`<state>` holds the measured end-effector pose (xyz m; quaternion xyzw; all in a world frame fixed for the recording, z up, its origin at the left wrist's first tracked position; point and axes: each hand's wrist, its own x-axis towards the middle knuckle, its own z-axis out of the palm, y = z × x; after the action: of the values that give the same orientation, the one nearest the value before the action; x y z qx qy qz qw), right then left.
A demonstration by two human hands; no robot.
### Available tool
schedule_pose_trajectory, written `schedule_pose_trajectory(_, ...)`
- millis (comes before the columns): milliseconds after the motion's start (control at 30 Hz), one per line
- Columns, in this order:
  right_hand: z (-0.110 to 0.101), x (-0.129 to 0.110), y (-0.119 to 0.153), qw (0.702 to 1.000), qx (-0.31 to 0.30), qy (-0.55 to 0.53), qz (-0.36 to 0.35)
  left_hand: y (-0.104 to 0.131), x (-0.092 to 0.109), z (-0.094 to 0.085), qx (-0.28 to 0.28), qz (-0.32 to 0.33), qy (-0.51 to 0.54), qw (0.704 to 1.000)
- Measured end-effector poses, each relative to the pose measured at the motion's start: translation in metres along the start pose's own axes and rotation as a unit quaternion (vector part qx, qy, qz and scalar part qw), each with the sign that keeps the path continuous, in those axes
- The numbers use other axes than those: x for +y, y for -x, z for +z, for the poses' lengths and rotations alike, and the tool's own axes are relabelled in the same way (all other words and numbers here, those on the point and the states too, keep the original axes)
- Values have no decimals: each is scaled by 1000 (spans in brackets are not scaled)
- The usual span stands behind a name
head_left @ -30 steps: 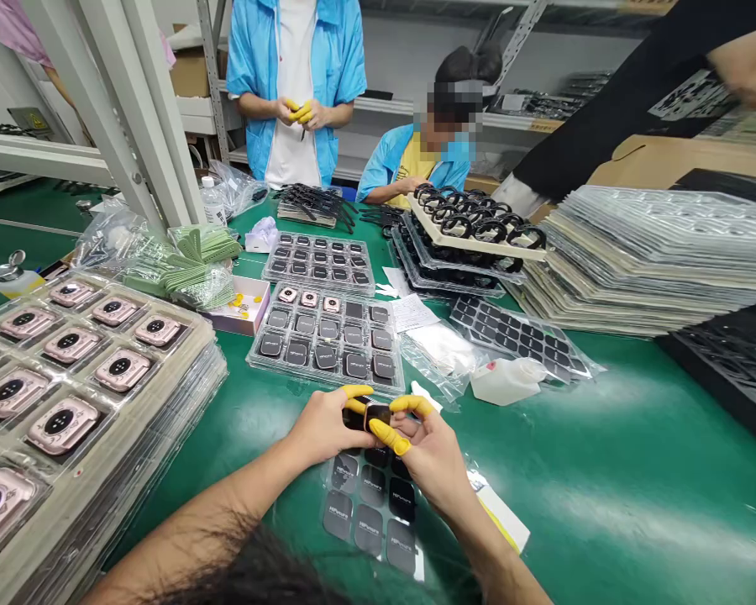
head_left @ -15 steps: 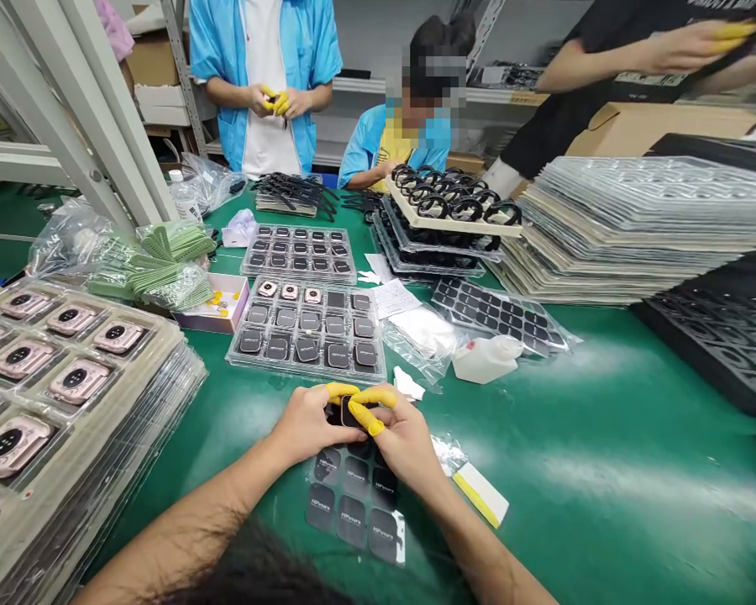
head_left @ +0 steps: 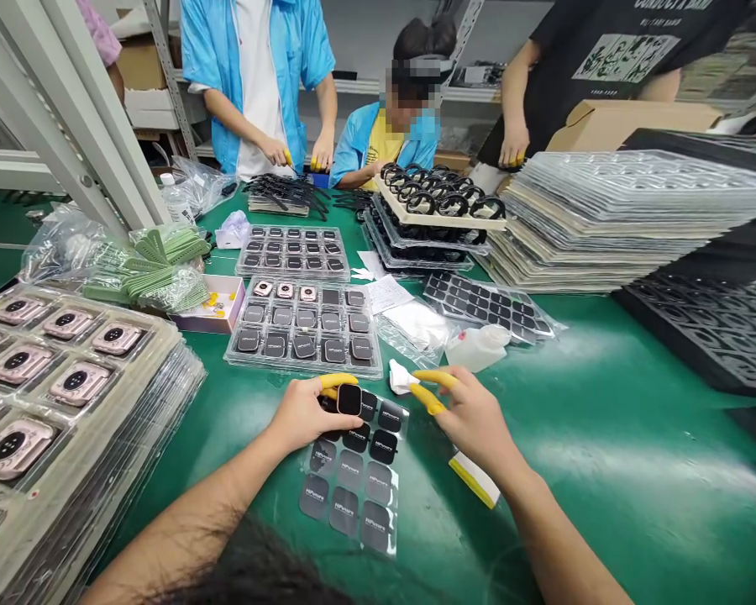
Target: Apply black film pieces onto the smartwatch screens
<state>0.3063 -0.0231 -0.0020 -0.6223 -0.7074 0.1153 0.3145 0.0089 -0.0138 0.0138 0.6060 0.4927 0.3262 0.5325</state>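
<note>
My left hand (head_left: 308, 412), with yellow finger cots, pinches a smartwatch body (head_left: 349, 400) by its edges, black screen facing up. It is held over the top of a clear sheet of dark square screen films (head_left: 351, 469) printed with white lettering. To the right, my right hand (head_left: 472, 412) has its thumb and finger apart, also in yellow cots. Their tips are at the edge of a crumpled white wipe (head_left: 401, 377); whether they touch it I cannot tell. Partly under my right forearm lies a white-and-yellow block (head_left: 475, 481).
Beyond my hands is a clear tray (head_left: 302, 370) of watch bodies, most covered by dark films. A tall stack of watch trays (head_left: 157, 437) rises at left. A white bottle (head_left: 479, 346), more film sheets (head_left: 485, 304) and stacked trays (head_left: 605, 227) are at right. Several people work opposite.
My right hand has left the smartwatch and moved right to the white wipe, its fingers spreading. My left hand keeps the watch. Across the table, a standing person's hands have lowered and parted.
</note>
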Motion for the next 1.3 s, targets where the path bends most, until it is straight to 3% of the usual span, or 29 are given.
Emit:
schedule_pose_trajectory(67, 11, -11, -17, 999, -42, 11, -24, 1, 1, 0, -1, 1, -1, 1000)
schedule_pose_trajectory(167, 16, -32, -28, 999, -25, -1, -28, 1, 2, 0, 3, 0, -3, 1000)
schedule_pose_trajectory(267, 16, -55, -20, 993, -5, -88, -83, 1, 2, 0, 1, 0, -10, 1000)
schedule_pose_trajectory(400, 29, -77, -6, 969, -54, -167, -174, -1, 1, 1, 3, 17, -19, 1000)
schedule_pose_trajectory(533, 37, -75, -4, 978, -37, -105, -176, -1, 0, 2, 1, 10, -16, 1000)
schedule_pose_trajectory(667, 38, -73, -7, 974, -58, -129, -178, 0, 2, 2, -6, 8, -54, 999)
schedule_pose_trajectory(800, 44, -81, -7, 979, -18, -126, -159, 0, 3, 4, 18, 1, -30, 999)
schedule_pose_trajectory(900, 47, -82, -6, 974, -28, -149, -171, 0, 2, 5, 17, 2, -22, 1000)
schedule_pose_trajectory(1100, 13, -46, -8, 995, 59, -57, -51, 1, 0, 7, 79, 5, 44, 996)
schedule_pose_trajectory(1200, 0, -32, -4, 990, 10, -138, 2, 1, 0, 4, 109, 48, 21, 993)
schedule_pose_trajectory(1300, 5, -33, -2, 970, -64, -227, 66, 1, 0, 1, 112, 82, -15, 990)
